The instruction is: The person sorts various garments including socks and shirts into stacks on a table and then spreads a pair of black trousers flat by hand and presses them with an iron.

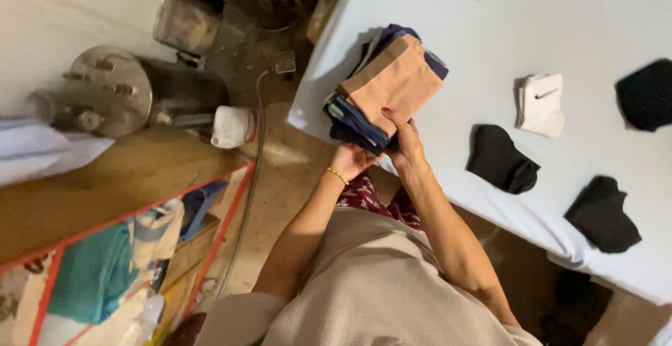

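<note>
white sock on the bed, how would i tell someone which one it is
Start at the pale sheet-covered bed filling the right side of the view. To the right of the stack of socks held by the person's hands lie four loose folded socks. The white sock is the upper middle one, the only light one; the other three are black.

sock stack (pixel 388 87) on bed (pixel 490 10), socks (pixel 501 158) right

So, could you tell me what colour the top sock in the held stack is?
Peach-tan top sock, seen in the head view.
</note>
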